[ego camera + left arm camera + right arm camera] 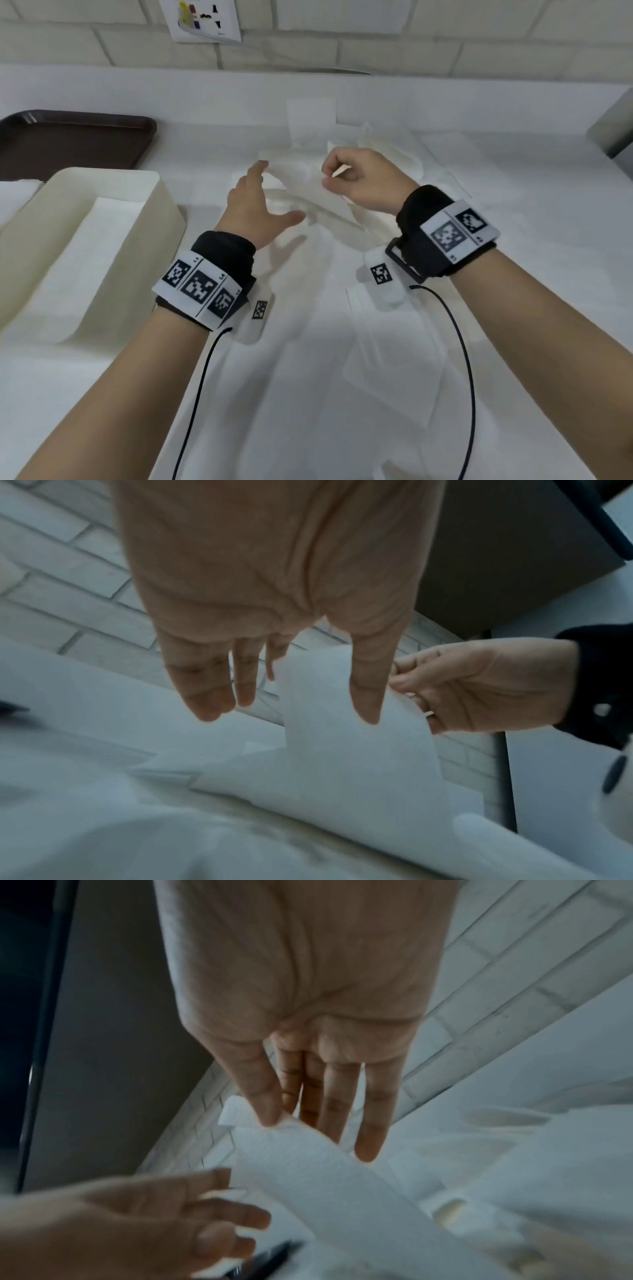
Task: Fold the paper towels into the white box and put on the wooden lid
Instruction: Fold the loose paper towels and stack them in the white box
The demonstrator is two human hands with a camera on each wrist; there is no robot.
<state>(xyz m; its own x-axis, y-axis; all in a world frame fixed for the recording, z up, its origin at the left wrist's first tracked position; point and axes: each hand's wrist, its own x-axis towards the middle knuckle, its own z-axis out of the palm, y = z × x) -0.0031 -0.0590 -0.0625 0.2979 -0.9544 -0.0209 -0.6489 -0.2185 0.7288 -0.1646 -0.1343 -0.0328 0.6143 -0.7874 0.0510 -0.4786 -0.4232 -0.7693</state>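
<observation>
A white paper towel (301, 183) is lifted above the table in the middle. My right hand (329, 174) pinches its upper corner between thumb and forefinger; the right wrist view shows the thumb (267, 1110) pressed on that corner of the towel (325, 1172). My left hand (279, 192) hovers at the towel's left edge with fingers spread and straight. In the left wrist view its thumb (366, 696) lies in front of the towel (342, 764). The white box (161, 205) stands at the left with folded towels (85, 267) inside. No wooden lid is in sight.
Several loose paper towels (394, 359) lie spread over the white table. A dark brown tray (68, 140) sits at the back left behind the box. A grey object (613, 126) stands at the right edge. The brick wall is close behind.
</observation>
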